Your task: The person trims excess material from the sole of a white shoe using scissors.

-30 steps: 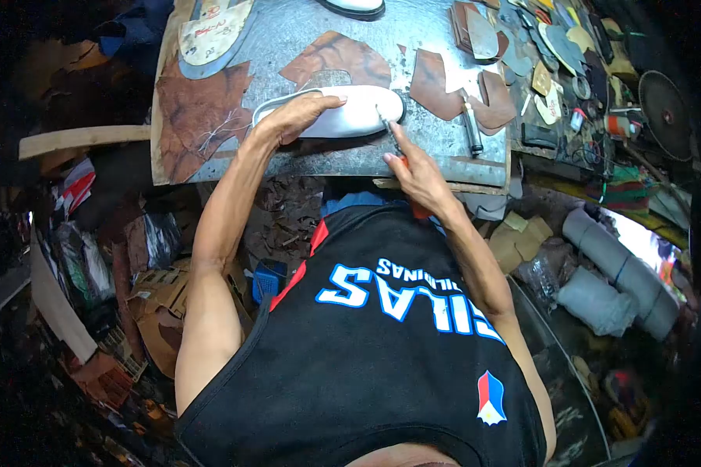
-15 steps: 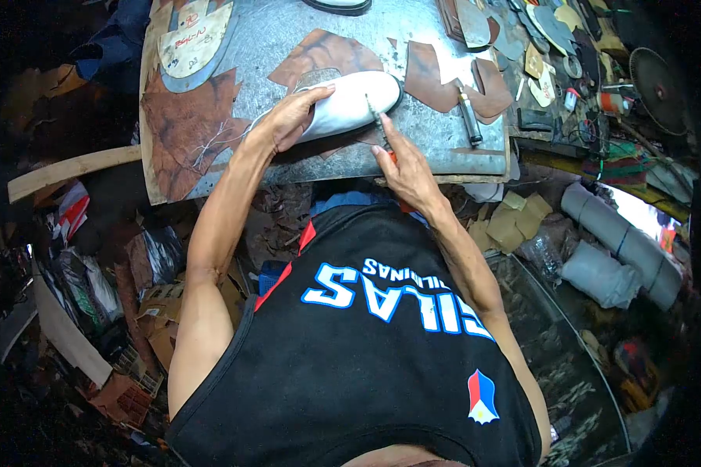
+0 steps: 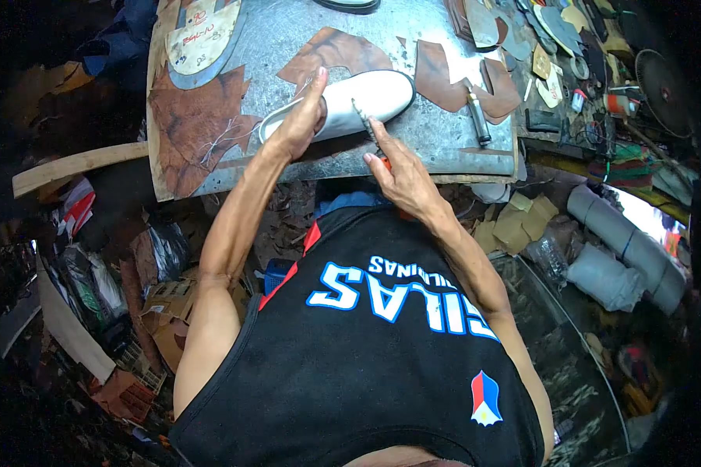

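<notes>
A white shoe [image 3: 382, 92] with a dark sole edge lies sideways over the near part of the metal-topped table, toe to the right. My left hand [image 3: 302, 124] is closed around it near the opening, thumb upright at the side. In my right hand [image 3: 403, 173], fingers are wrapped round a slim tool [image 3: 363, 117] with a mottled, narrow blade-like front and some orange at the handle. Its tip overlaps the shoe's white upper. The palm hides most of the handle.
Brown leather pieces [image 3: 191, 128] lie around the shoe, with a pattern piece [image 3: 202, 39] at the left. A dark cylindrical tool [image 3: 479, 117] rests at the right near the table's front edge [image 3: 444, 177]. Another shoe [image 3: 349, 5] shows at the back; a fan [image 3: 662, 89] stands far right.
The shoe has turned slightly in my left hand, whose thumb has lifted off the upper. The tool's tip has shifted left along the shoe. The whole view has moved slightly.
</notes>
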Tool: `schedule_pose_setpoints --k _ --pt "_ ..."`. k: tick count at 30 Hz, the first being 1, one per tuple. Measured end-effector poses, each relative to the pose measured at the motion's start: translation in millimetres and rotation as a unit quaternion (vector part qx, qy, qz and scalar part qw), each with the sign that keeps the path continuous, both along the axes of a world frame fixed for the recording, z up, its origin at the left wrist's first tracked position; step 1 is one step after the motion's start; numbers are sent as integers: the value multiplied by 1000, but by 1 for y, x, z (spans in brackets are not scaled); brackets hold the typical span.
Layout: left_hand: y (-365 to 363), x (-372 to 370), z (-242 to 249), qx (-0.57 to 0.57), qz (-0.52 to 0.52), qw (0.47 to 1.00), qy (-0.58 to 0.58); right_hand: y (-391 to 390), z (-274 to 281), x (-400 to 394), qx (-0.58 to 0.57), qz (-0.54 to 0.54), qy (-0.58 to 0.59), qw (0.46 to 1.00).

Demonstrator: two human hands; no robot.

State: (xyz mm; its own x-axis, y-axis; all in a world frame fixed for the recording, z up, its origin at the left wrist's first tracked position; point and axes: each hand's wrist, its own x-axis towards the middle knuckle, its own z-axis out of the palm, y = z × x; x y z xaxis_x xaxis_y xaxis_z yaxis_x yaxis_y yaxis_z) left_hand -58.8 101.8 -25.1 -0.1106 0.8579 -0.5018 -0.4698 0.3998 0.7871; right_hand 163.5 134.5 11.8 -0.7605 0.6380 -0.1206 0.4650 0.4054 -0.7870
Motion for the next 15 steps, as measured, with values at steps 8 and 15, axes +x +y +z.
schedule_pose_setpoints --k 8,15 --pt "-13 21 23 100 -67 979 166 6 16 -1 -30 -12 -22 999" --pt "-15 18 27 129 -45 980 144 6 7 -2 8 -9 15 1000"
